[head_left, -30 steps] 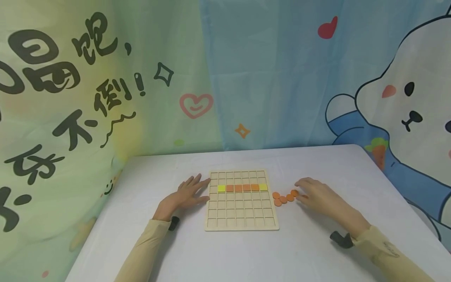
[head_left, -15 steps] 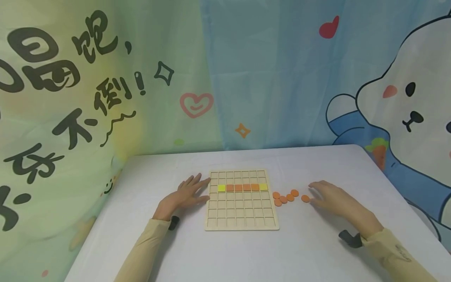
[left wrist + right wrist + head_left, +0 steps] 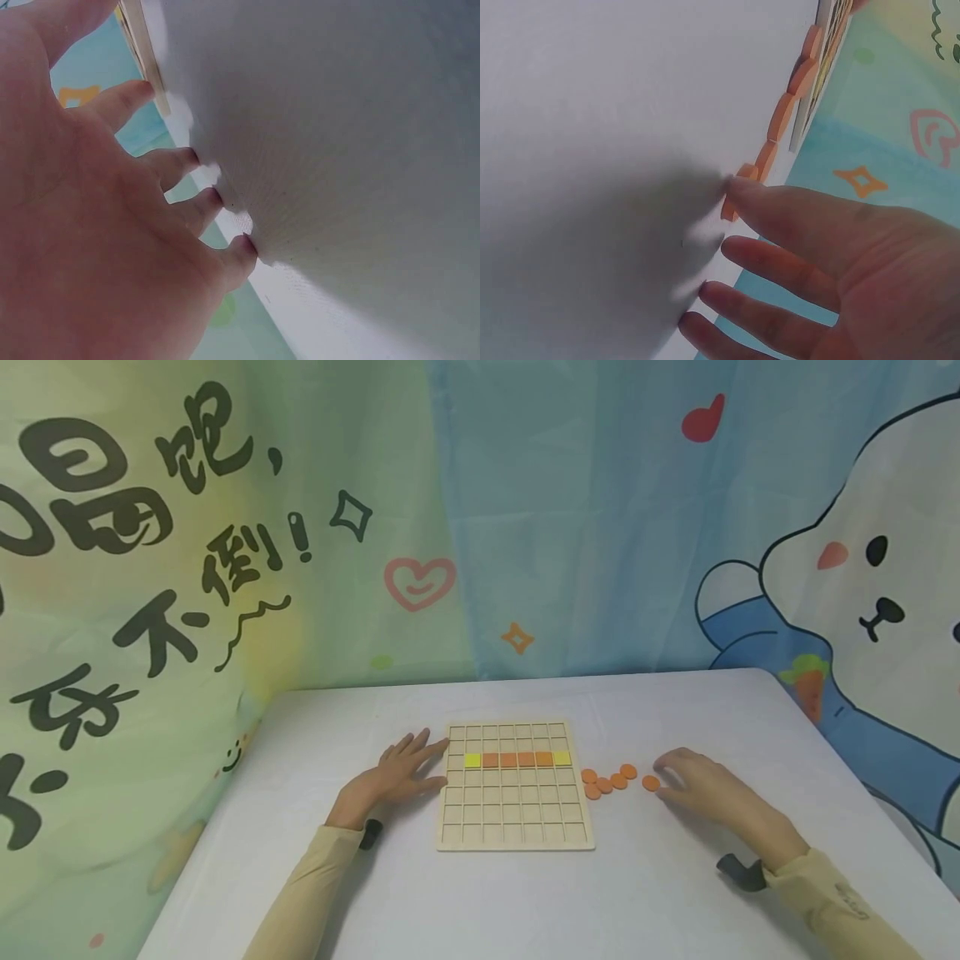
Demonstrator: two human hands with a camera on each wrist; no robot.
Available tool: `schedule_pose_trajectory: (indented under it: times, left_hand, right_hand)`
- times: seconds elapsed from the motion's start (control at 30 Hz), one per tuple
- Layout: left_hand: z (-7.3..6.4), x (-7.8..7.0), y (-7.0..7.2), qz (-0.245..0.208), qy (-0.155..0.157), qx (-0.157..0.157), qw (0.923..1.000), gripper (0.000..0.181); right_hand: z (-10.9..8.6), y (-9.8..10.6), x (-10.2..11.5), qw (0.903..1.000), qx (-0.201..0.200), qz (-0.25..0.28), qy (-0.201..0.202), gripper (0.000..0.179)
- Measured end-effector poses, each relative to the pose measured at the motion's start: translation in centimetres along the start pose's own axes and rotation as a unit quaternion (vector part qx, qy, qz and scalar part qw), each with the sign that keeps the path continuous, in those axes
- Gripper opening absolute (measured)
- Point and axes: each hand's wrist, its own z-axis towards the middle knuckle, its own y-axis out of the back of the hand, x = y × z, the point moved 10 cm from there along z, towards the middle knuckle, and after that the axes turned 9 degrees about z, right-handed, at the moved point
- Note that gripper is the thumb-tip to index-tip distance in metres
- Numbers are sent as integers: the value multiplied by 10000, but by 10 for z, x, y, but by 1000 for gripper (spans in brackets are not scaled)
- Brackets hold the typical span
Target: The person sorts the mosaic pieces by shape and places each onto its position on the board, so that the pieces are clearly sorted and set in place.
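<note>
A pale wooden grid board lies on the table. One of its rows holds several orange square tiles between two yellow tiles. My left hand lies with spread fingers, thumb and forefinger touching the board's left edge. To the right of the board, several flat orange discs form a loose cluster. One orange disc lies apart from them, with my right hand beside it. In the right wrist view, the thumb is at that disc and the other fingers are extended, not wrapped around anything.
A white cloth covers the table. Behind it hangs a printed curtain with hearts, large characters and a cartoon animal. Each wrist carries a dark strap-like piece.
My right hand has moved right from the cluster, and a single orange disc now shows apart from the others. In the last half second the hand shifted slightly. The left hand stayed still.
</note>
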Motion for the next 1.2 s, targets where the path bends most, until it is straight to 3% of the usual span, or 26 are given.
schedule_pose_trajectory:
  times: [0.43,1.2]
  left_hand:
    - [-1,-2,2,-43,-43,-2,10000,70]
    - [0,-2,1,-22,-10,-22,10000,70]
  right_hand:
    - [2,-1,7,9988,-305,17,387,22]
    - [7,1,7,9987,-323,-81,373,22]
